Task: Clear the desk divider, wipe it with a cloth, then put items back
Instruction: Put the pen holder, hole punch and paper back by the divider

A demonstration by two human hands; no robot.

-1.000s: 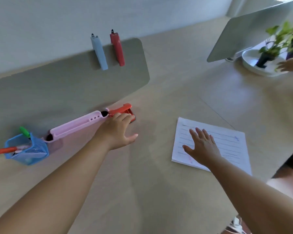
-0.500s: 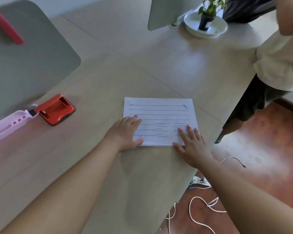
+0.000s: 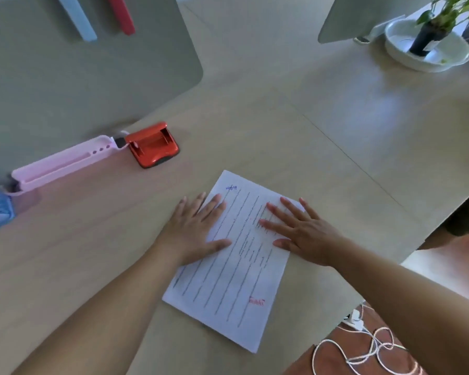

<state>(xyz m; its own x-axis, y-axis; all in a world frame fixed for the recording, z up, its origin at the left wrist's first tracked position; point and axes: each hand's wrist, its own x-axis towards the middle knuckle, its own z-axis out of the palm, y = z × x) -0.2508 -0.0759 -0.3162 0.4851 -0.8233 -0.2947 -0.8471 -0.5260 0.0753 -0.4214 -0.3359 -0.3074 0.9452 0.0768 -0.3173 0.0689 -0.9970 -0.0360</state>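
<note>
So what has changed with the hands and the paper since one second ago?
The left hand left the red hole punch and came onto the paper beside the right hand. The paper has been turned on the desk. Both hands lie flat, gripping nothing. The punch and pink tray stayed put.

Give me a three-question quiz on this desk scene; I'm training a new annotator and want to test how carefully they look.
1. True or false: both hands, left hand and right hand, lie flat on the printed sheet.
2. What touches the right end of the pink tray?
A. the potted plant
B. the red hole punch
C. the white cable
3. Fill in: two clips, one light blue and one ____, hang on the grey divider.

Key: 1 true; 2 B; 3 red.
</note>
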